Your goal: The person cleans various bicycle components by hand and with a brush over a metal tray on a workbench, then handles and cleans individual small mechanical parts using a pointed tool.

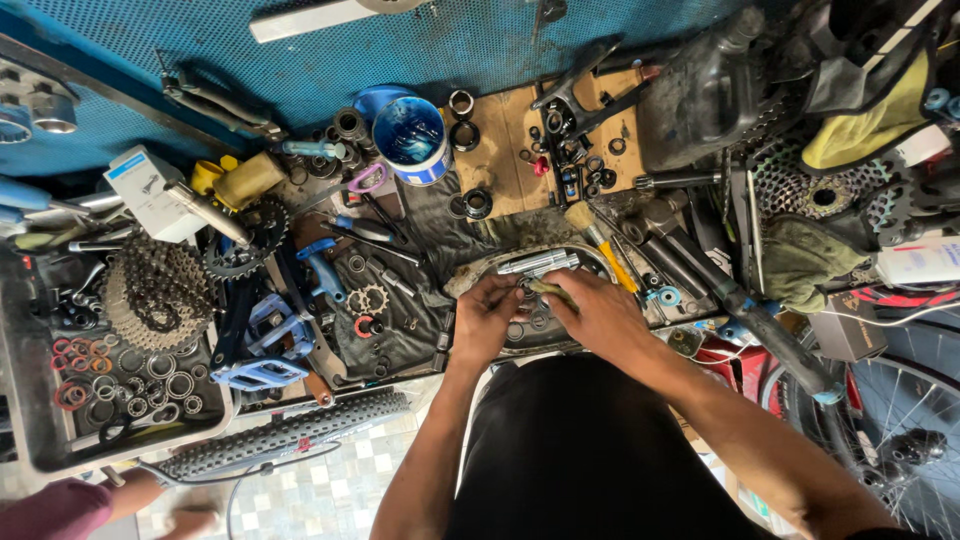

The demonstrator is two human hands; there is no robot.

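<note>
Small part mid-cleaning at the tabletop's near edge.
Left hand [487, 318] pinches a small metal part [527, 293]; right hand [598, 312] grips a brush [553, 291] against it, above a grimy tray [470, 272] of loose pieces.

The person wears a plain black top; both forearms are bare, with no sleeves reaching them. The left hand [487, 318] and right hand [598, 312] are bare, ungloved, without visible rings or watch.

Tub [411, 140] behind hands [545, 315]; cassette [155, 292] left.
</note>
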